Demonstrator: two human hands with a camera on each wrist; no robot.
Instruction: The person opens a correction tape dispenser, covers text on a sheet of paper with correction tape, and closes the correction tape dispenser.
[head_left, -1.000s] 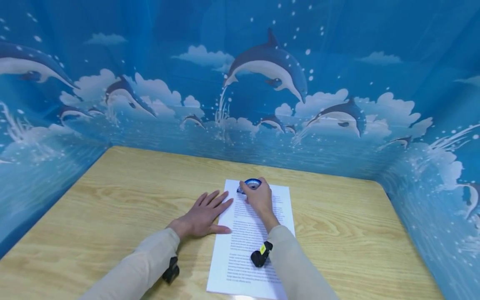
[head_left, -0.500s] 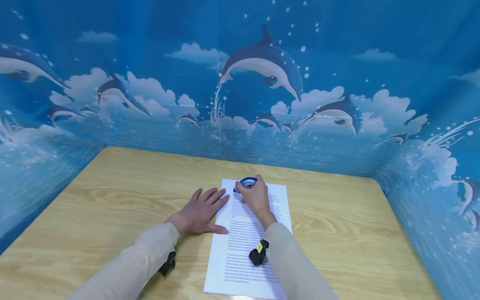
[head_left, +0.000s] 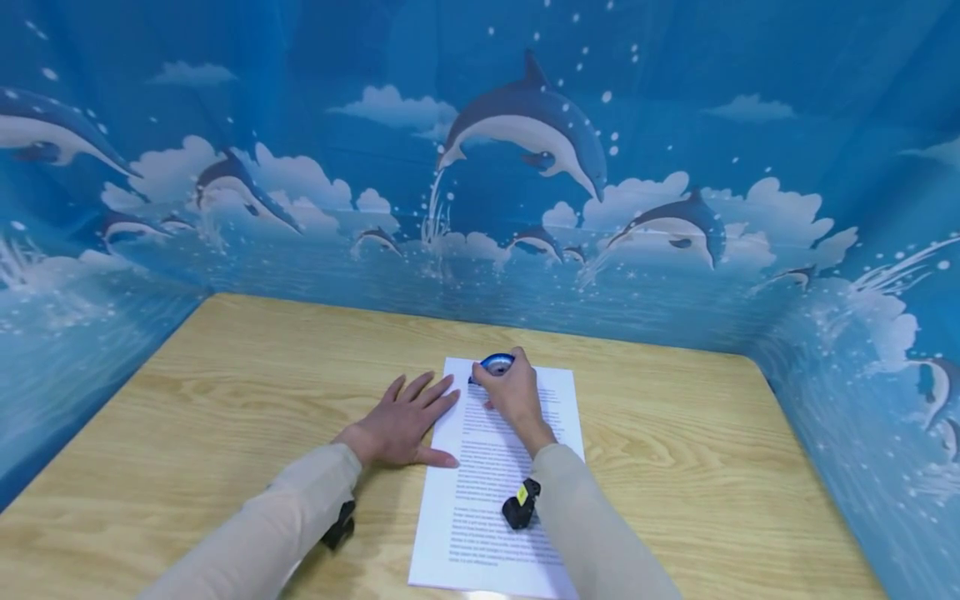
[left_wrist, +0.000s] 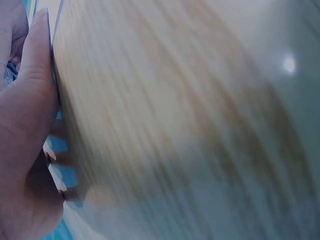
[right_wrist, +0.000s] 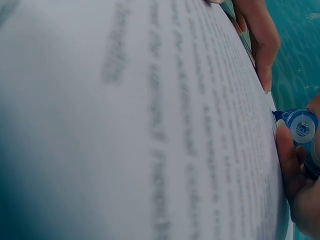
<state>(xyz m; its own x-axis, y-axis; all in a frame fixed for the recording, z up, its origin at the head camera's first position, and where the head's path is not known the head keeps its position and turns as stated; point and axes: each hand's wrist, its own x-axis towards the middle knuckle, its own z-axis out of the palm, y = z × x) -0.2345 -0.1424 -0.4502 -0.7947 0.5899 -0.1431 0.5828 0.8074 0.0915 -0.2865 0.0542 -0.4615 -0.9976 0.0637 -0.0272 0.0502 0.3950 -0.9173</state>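
A printed sheet of paper (head_left: 435,533) lies on the wooden table, its lines of text running across it. My right hand (head_left: 516,398) grips a blue correction tape (head_left: 497,362) between thumb and fingers, at the top of the text. In the right wrist view the tip of the correction tape (right_wrist: 303,127) points at the paper and its round reel shows through the side. My left hand (head_left: 399,428) rests flat with spread fingers, thumb and fingertips over the sheet's left edge and the palm beside it.
Bare wood of the table (head_left: 690,450) extends to both sides of the paper. A blue curtain (head_left: 337,250) printed with dolphins stands along the back and both sides. A black wrist camera (head_left: 519,505) hangs over the sheet from the right sleeve.
The head view has shifted slightly, so everything sits a little further left than a second ago. Both hands keep nearly the same places on the paper, and the correction tape stays gripped.
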